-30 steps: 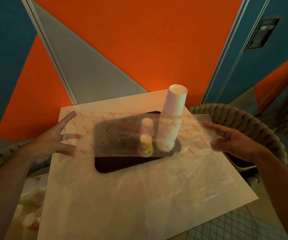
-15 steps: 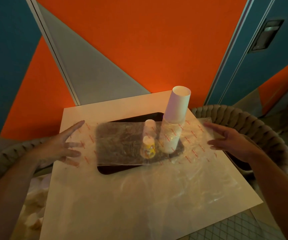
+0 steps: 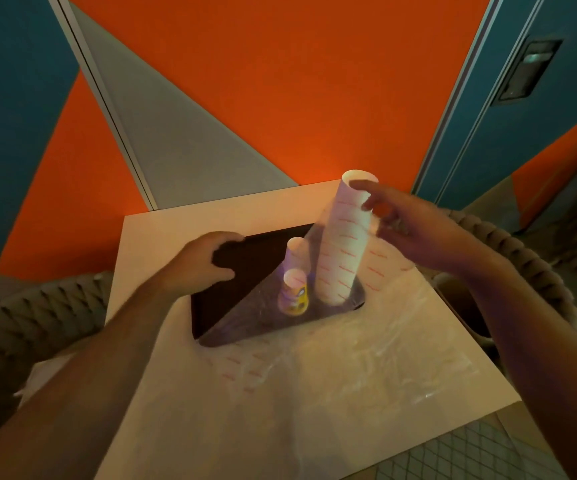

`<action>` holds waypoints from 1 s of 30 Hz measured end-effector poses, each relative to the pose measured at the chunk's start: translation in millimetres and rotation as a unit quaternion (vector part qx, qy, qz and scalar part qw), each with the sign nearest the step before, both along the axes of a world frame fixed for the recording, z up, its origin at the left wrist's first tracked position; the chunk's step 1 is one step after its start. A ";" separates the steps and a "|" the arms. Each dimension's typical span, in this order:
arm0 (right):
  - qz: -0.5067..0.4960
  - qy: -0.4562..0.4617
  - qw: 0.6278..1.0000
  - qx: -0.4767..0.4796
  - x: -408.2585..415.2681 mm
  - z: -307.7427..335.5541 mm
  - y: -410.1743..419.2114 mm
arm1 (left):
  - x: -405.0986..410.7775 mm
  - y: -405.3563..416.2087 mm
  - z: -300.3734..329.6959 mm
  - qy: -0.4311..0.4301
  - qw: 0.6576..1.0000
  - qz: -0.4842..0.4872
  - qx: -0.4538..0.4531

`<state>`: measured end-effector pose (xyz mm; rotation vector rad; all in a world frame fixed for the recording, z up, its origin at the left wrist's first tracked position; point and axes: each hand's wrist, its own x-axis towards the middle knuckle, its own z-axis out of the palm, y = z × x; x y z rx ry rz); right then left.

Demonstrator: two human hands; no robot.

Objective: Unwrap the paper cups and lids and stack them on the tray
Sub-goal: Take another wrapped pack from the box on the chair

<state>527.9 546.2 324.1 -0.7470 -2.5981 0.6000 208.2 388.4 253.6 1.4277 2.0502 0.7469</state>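
A dark tray [image 3: 245, 268] lies on the white table [image 3: 162, 237]. On its right part stand a tall stack of white paper cups [image 3: 344, 251], a short white stack [image 3: 295, 249] and a small yellow cup [image 3: 293, 294]. A clear wrapper with red print [image 3: 377, 268] hangs over the tall stack and slopes down across the tray. My left hand [image 3: 200, 263] curls its fingers and thumb round the tray's far-left corner. My right hand [image 3: 415, 230] is spread, and its fingertips touch the top of the tall stack.
A large clear plastic sheet [image 3: 349, 382] covers the near half of the table. Woven chairs stand at the left [image 3: 20, 323] and right [image 3: 536, 268]. The orange and grey wall rises just behind the table. Tiled floor [image 3: 470, 455] shows at the lower right.
Both hands let go of the stretched printed wrapper, which now drapes over the tall stack. My left hand moved right onto the tray corner, and my right hand rose to the stack's top.
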 end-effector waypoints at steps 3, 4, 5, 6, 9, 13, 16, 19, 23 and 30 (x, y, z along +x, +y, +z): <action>0.028 -0.007 0.998 0.047 -8.3 29.5 -14.3 | 22.5 20.8 3.1 -0.001 0.999 -0.038 0.018; 0.034 -0.009 0.998 0.060 -9.5 38.5 -18.6 | 28.4 26.7 4.4 0.008 0.998 -0.053 0.027; 0.039 -0.007 0.997 0.072 -9.9 47.3 -22.1 | 33.6 32.0 5.8 0.011 0.997 -0.064 0.035; 0.045 -0.001 0.996 0.083 -10.6 55.9 -25.4 | 38.4 36.6 7.6 0.005 0.997 -0.068 0.040; 0.063 0.049 0.989 0.123 -10.1 75.8 -30.8 | 43.9 48.1 10.3 -0.030 0.996 -0.063 0.054; 0.032 0.223 0.963 0.149 11.7 83.1 -28.3 | 49.1 52.3 23.2 -0.093 0.990 -0.047 0.091; -0.040 0.364 0.930 -0.018 33.3 48.3 -14.1 | 55.8 46.1 39.1 -0.164 0.978 -0.024 0.127; -0.034 0.345 0.893 -0.286 35.1 -1.1 -5.1 | 57.0 41.1 52.9 -0.195 0.968 -0.028 0.156; -0.022 0.226 0.923 -0.309 6.2 -29.4 -12.8 | 63.5 38.9 69.3 -0.223 0.957 -0.038 0.184; 0.025 0.325 0.889 -0.320 -14.3 -14.6 -11.2 | 78.6 25.3 77.7 -0.309 0.931 -0.051 0.188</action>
